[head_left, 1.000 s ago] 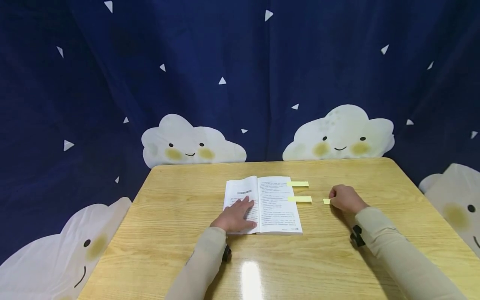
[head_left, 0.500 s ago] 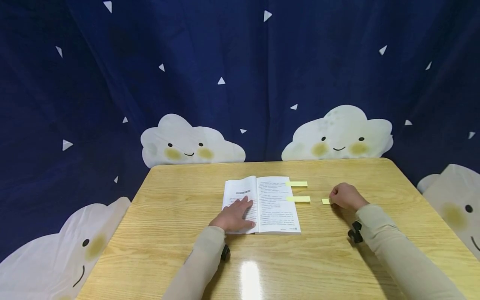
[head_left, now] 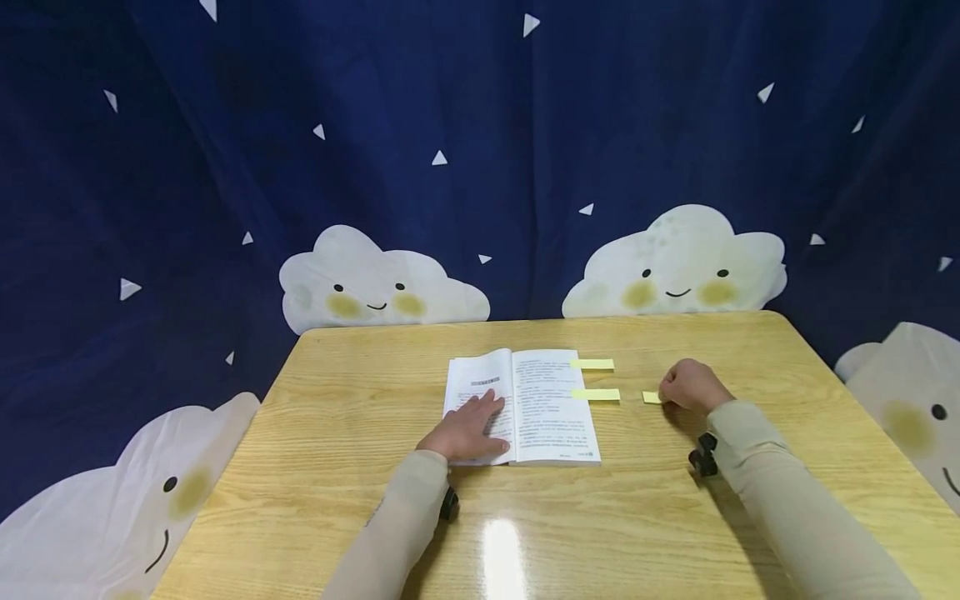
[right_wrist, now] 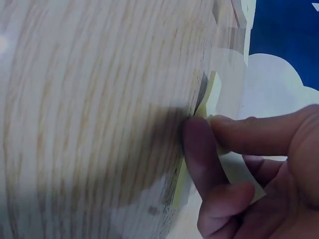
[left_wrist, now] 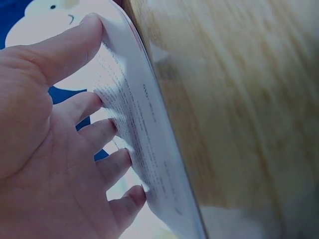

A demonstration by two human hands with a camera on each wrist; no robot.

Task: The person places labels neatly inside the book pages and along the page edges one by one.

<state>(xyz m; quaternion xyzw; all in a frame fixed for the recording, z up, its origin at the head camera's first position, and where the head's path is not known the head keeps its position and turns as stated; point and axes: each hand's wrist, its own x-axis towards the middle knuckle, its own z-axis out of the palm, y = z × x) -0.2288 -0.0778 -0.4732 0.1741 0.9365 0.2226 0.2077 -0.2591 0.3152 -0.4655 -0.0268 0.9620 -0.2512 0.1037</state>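
An open book [head_left: 556, 417] with printed pages lies on the table. My left hand [head_left: 467, 431] rests on its left page with fingers spread; in the left wrist view the fingertips [left_wrist: 122, 162] touch the paper. To the right of the book, my right hand [head_left: 692, 387] pinches a yellow sticky note [head_left: 651, 398]. In the right wrist view, thumb and forefinger hold the yellow paper [right_wrist: 213, 94] close to the tabletop, its far end sticking out past them. Part of it is hidden by the fingers. How many sheets are there, I cannot tell.
Two yellow strips [head_left: 596, 395] stick out from the book's right edge, one above the other. Under everything is a wooden table [head_left: 360, 375]. A dark blue curtain [head_left: 480, 100] with cloud prints hangs behind it.
My right hand has shifted slightly at the yellow sticky note, its wrist turning a little. The left hand stays on the page. The head view has moved slightly.
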